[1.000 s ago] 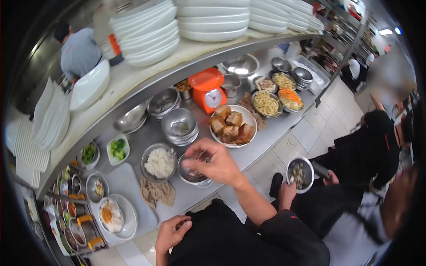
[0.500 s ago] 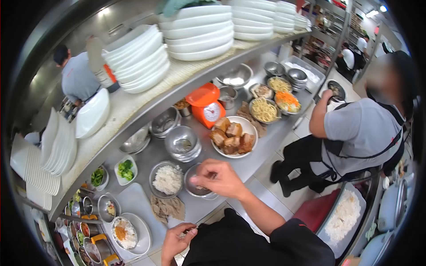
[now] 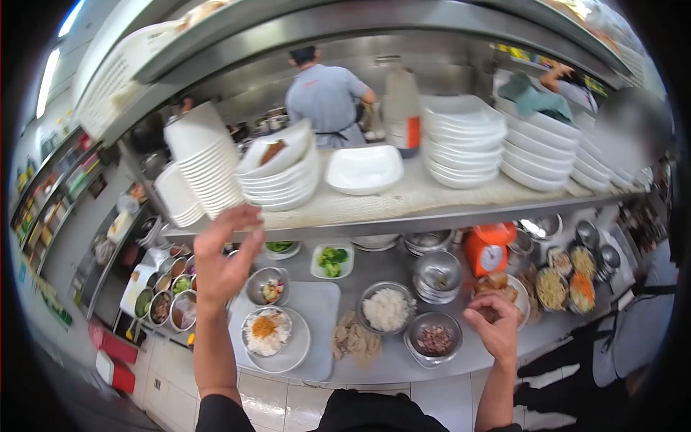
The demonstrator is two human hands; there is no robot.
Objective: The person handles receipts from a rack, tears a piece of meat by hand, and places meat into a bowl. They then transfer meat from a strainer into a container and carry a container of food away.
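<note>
My left hand [image 3: 227, 255] is raised in front of the shelf edge, fingers apart and holding nothing. Below and to its right, a bowl of rice with orange-brown powder [image 3: 268, 333] sits on a white plate [image 3: 299, 353]. My right hand [image 3: 497, 324] hovers with loosely curved fingers, thumb apart and nothing visible in it. Just left of it stands a metal bowl of chopped reddish meat [image 3: 435, 340]. Partly hidden behind that hand is a white plate of browned meat chunks [image 3: 517, 288]. A metal bowl of white rice [image 3: 386, 308] stands between my hands.
Stacked white dishes [image 3: 464, 140] line the shelf [image 3: 410, 194] above the counter. An orange scale [image 3: 489, 248], broccoli dish [image 3: 332, 261], stacked metal bowls [image 3: 437, 277] and crumpled cloth [image 3: 356, 338] are around. One co-worker [image 3: 324, 97] is behind the shelf, another [image 3: 633, 331] at right.
The view has swung left. My left hand has risen from low by my body to the shelf edge. My right hand has moved off the chopped-meat bowl to its right, and its fingers have opened.
</note>
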